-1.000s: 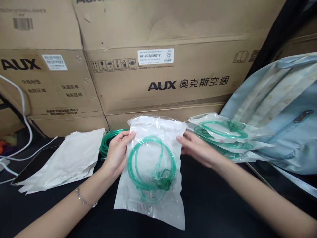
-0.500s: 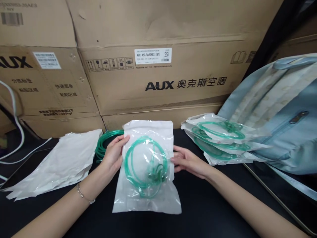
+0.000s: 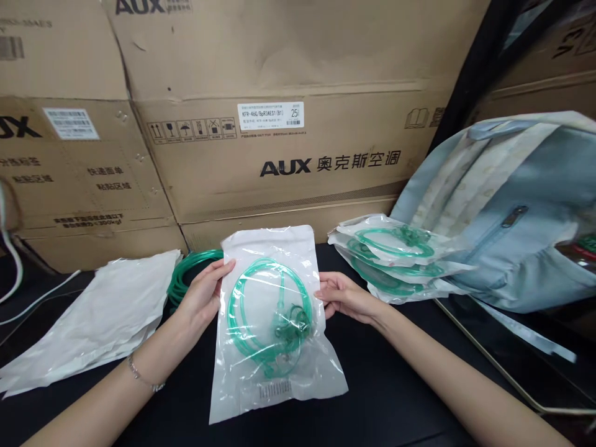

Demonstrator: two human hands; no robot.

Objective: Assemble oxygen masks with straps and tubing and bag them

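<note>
Between my hands is a white pouch [image 3: 274, 248] with a clear front, held up facing me. Inside it lies a coil of green tubing [image 3: 237, 310] with a darker green fitting bunched at its lower right. A barcode shows near the pouch's lower edge. My left hand [image 3: 202, 288] pinches the pouch's left edge, thumb on the front. On the right edge, my right hand [image 3: 344, 295] grips with thumb in front and fingers partly behind. Behind my left hand sits a loose coil of green tubing [image 3: 184, 276], partly hidden.
A stack of flat white pouches [image 3: 102, 310] lies at the left. Several filled pouches [image 3: 395, 261] are piled at the right against a light blue backpack [image 3: 503, 248]. Large cardboard boxes [image 3: 279, 192] stand along the back of the black table [image 3: 372, 397]. A white cable [image 3: 12, 248] hangs at far left.
The pouch's lower end has swung toward me and to the right, so its barcode now shows. Both hands keep hold of its edges. The whole view has shifted slightly.
</note>
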